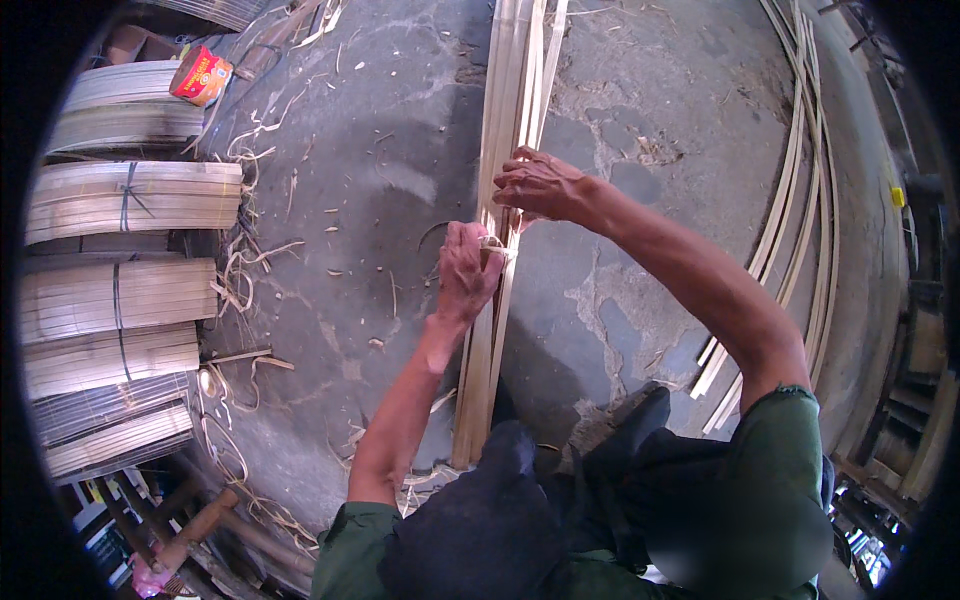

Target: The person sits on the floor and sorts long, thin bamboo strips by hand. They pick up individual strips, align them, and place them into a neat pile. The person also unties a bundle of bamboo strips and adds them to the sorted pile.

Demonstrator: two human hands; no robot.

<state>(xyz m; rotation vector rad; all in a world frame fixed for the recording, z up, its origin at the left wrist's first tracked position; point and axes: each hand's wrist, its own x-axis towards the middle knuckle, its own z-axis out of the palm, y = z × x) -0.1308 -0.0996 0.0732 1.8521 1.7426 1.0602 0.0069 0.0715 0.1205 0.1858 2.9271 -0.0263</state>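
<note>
A long bundle of pale, flat wooden or bamboo strips (510,100) runs lengthwise away from me over the floor. My left hand (467,270) is closed at the bundle's left side, with a thin pale binding strip (494,246) pinched by its thumb and fingers where it crosses the bundle. Slightly farther off, my right hand (542,186) reaches over from the right. Its fingers are bent and pressed together against the strips, and its fingertips partly hide what they grip. The near end of the bundle (472,420) lies close to my legs.
Tied stacks of slats (130,195) line the left side, with a red and orange tub (201,77) on the far one. More long strips (790,230) lie on the right. Curled shavings (240,290) litter the cracked concrete floor (350,200).
</note>
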